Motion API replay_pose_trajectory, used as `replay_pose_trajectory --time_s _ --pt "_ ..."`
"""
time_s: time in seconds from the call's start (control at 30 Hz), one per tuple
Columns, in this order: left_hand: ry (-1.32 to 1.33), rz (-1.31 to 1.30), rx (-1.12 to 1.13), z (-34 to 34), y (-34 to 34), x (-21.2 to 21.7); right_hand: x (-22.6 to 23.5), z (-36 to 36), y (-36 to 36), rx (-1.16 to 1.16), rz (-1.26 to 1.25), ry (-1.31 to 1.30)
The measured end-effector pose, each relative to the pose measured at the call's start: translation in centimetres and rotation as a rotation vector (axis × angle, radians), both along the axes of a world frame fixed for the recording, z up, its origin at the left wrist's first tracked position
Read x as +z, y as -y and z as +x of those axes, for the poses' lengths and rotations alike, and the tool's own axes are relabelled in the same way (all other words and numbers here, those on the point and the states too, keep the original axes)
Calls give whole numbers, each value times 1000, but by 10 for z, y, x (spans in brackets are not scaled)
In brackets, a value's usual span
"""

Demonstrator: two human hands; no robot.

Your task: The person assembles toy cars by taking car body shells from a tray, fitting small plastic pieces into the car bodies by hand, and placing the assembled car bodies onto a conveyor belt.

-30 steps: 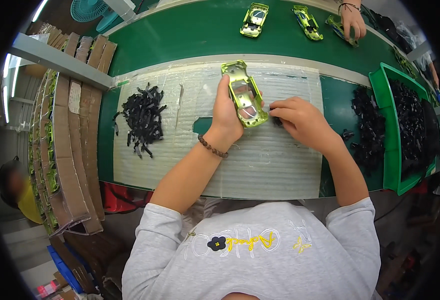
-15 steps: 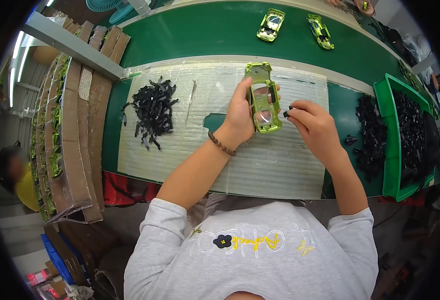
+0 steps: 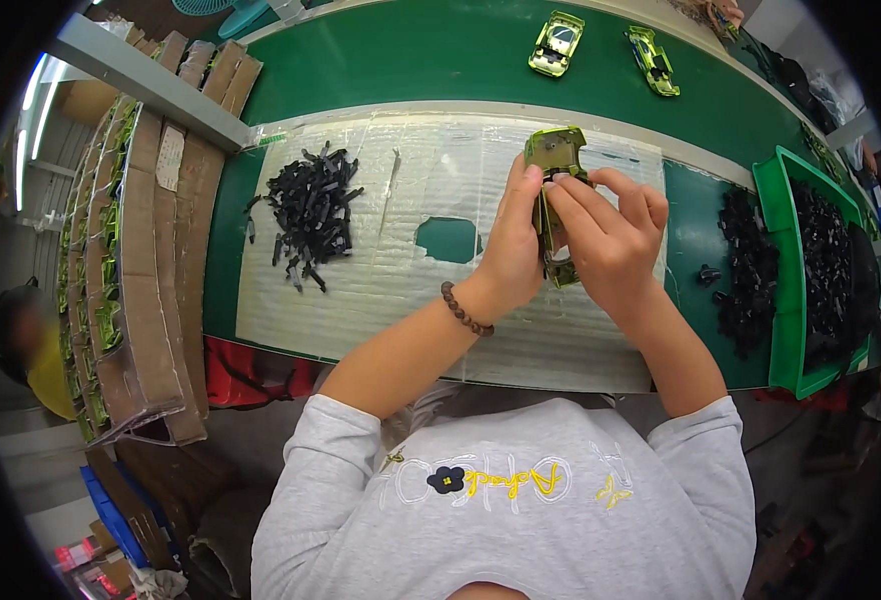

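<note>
My left hand [image 3: 509, 240] grips a lime-green toy car shell [image 3: 561, 150] from its left side, thumb along the edge. It is held above the mat, hollow inside facing up. My right hand [image 3: 613, 235] lies over the shell, its fingertips pressed into the inside near the middle. A small black plastic part [image 3: 551, 174] shows only as a dark bit at those fingertips; the rest is hidden. Left of my hands, a heap of black strip-like parts [image 3: 311, 205] lies on the pale mat [image 3: 381, 310].
On the right are a pile of black parts [image 3: 746, 270] and a green bin [image 3: 783, 270] of more black pieces. Beyond the mat, two lime toy cars, one upright [image 3: 558, 45] and another [image 3: 653, 62], sit on the green surface. Cardboard trays [image 3: 176, 270] with green shells stand left.
My right hand has moved left and up, bringing the small black part from beside the shell to its inside. The shell has shifted right and tilted in my left hand.
</note>
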State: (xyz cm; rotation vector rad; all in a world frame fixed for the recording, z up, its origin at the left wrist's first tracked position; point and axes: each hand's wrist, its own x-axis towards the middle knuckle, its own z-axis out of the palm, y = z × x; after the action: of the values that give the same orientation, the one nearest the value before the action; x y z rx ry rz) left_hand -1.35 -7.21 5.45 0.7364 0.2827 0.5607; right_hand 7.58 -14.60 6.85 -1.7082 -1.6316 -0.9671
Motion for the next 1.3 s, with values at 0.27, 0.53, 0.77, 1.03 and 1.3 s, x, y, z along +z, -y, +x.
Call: replay_pose_trajectory --time_s 0.27,0.53,0.77,1.03,1.3 --pt "-43 -8 43 -1 5 -1 1 2 6 33 -71 -123" --pt "-107 326 133 2 -4 -7 -6 9 8 54 -71 -172" --pt "-74 357 165 6 -8 -3 -10 13 6 293 141 -603" --pt "-183 576 204 5 -5 -14 -3 13 -2 426 -87 -1478" --pt "-230 554 134 14 -8 -29 -10 14 5 105 -160 -1209"
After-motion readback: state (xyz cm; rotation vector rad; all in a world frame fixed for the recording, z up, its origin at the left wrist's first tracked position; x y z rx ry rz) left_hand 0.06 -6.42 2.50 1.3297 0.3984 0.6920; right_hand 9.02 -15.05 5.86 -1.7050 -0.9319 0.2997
